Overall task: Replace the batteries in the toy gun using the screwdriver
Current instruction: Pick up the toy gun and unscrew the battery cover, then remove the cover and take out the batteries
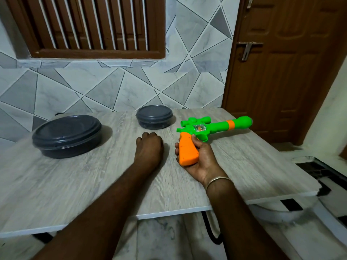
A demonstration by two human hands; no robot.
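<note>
One toy gun is seen, and no more than one. It is moulded in bright green plastic, with an orange grip, an orange band round the long barrel, a green scope on top and a small clear panel set in its side. The gun is held just above the right part of the surface, its barrel pointed away to the right.

Two hands are in view. The grip is clasped by the right hand, which is turned palm up with the fingers wrapped round the orange plastic (a thin metal bangle is worn on that wrist). The left hand is rested on the surface just beside it, curled into a fist, with nothing seen in it.

Two dark grey round lidded containers are stood on the surface: a large container at the left and a small container near the far edge, behind the left hand.

One brown wooden door is seen at the right.
</note>
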